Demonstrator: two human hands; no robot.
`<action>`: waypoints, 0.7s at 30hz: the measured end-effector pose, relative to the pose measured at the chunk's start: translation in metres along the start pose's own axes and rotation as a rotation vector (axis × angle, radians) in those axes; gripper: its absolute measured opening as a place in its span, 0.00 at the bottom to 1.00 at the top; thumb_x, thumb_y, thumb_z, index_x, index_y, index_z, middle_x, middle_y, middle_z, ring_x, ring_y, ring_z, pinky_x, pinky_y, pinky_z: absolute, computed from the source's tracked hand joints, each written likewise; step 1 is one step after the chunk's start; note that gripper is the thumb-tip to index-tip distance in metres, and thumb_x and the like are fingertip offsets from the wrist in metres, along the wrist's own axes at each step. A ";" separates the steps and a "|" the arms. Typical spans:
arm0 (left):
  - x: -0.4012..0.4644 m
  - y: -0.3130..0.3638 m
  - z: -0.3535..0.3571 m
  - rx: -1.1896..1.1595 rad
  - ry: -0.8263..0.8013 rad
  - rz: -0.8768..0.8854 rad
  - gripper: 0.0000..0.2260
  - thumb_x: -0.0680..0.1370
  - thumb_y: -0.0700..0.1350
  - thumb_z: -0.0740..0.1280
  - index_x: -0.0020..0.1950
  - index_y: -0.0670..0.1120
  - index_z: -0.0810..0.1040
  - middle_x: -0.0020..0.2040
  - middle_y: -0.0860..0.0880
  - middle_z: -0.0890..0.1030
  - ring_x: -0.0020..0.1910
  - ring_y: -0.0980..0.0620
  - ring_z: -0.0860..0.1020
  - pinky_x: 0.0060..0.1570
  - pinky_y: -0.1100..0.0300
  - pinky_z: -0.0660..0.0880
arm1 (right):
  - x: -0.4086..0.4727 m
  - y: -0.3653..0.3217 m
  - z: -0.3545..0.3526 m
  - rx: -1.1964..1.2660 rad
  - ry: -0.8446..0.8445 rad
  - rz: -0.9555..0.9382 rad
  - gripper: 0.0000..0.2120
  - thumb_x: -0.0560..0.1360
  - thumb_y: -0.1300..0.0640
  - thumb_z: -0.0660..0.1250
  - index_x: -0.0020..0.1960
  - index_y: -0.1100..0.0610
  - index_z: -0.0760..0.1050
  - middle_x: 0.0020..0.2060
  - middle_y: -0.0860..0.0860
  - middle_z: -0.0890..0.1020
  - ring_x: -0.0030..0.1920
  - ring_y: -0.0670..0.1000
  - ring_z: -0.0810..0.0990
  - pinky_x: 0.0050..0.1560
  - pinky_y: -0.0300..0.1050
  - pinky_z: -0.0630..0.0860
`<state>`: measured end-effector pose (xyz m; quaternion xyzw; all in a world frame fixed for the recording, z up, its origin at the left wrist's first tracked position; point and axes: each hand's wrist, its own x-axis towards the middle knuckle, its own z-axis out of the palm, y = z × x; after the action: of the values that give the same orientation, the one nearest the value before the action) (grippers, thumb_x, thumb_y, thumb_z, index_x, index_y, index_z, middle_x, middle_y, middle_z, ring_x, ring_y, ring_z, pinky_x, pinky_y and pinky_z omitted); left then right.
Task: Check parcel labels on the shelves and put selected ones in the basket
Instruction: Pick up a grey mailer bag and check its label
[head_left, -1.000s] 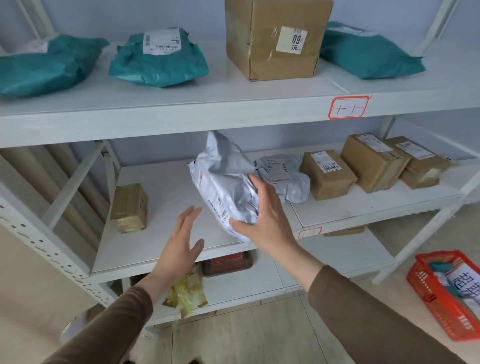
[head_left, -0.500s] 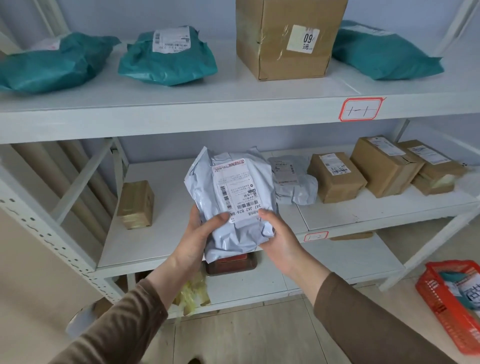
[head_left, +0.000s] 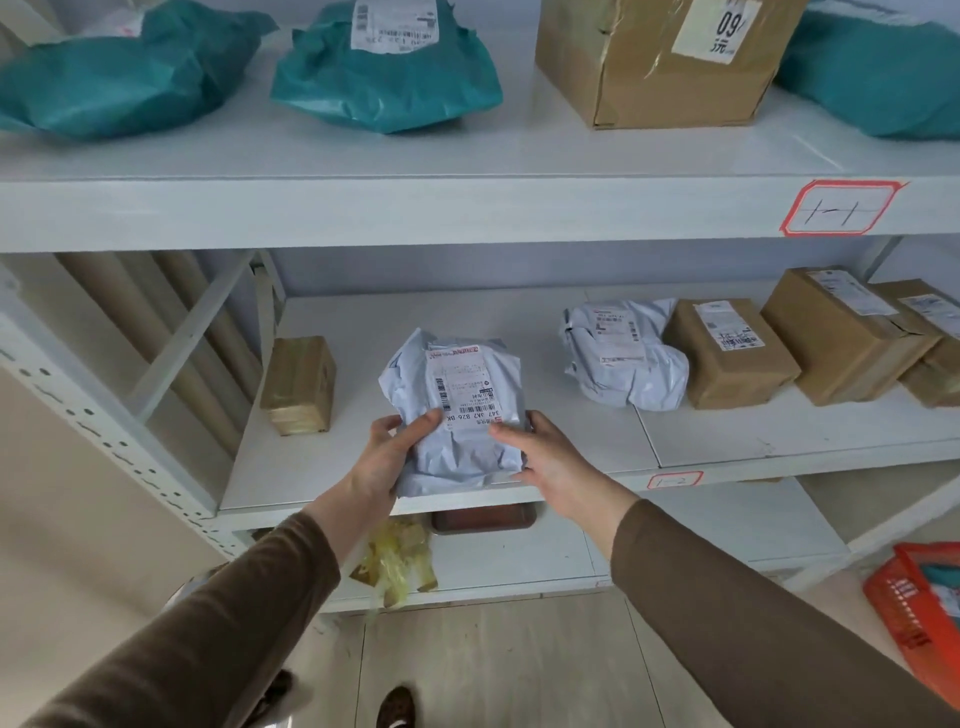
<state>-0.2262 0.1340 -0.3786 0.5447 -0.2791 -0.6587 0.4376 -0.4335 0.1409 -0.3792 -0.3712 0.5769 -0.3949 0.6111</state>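
Grey mailer (head_left: 460, 410), label up, gripped by left hand (head_left: 387, 452) and right hand (head_left: 545, 457) over middle shelf (head_left: 779, 447): under check; red basket (head_left: 906, 603) partly filled, other parcels apparently unchecked.

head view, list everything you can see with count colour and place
teal bags: 3, top shelf
big box: 1, brown, top shelf
held bag: 1, grey-white, label up, over middle shelf front
second bag: 1, grey-white, middle shelf
boxes: 3, brown, middle shelf right
taped block: 1, tan, middle shelf left
shelf tags: 2, red-edged, shelf fronts
yellow bag: 1, bottom shelf
tray: 1, dark red, bottom shelf
basket: 1, red, floor right
left hand: grips held bag
right hand: grips held bag
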 end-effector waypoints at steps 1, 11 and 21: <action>0.008 0.004 -0.001 -0.009 -0.009 -0.009 0.34 0.74 0.49 0.79 0.72 0.44 0.64 0.62 0.40 0.83 0.57 0.40 0.85 0.58 0.44 0.83 | 0.011 -0.001 0.004 0.015 0.010 0.003 0.19 0.77 0.55 0.75 0.63 0.56 0.73 0.59 0.53 0.85 0.56 0.55 0.84 0.60 0.55 0.76; 0.094 0.036 0.004 0.207 -0.144 -0.040 0.17 0.81 0.45 0.71 0.69 0.51 0.77 0.59 0.51 0.86 0.53 0.50 0.85 0.57 0.55 0.82 | 0.122 -0.015 0.012 -0.073 0.260 -0.020 0.17 0.75 0.55 0.75 0.59 0.60 0.76 0.56 0.58 0.83 0.51 0.55 0.79 0.48 0.46 0.70; 0.142 0.031 0.023 0.411 -0.115 0.030 0.25 0.84 0.40 0.65 0.81 0.50 0.66 0.73 0.46 0.77 0.62 0.45 0.78 0.51 0.59 0.76 | 0.171 -0.012 0.002 -0.225 0.369 -0.022 0.15 0.76 0.67 0.70 0.62 0.61 0.74 0.55 0.56 0.82 0.56 0.57 0.81 0.53 0.45 0.74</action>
<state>-0.2436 -0.0079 -0.4143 0.5797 -0.4401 -0.6115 0.3103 -0.4287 -0.0203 -0.4386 -0.3645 0.7153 -0.3959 0.4457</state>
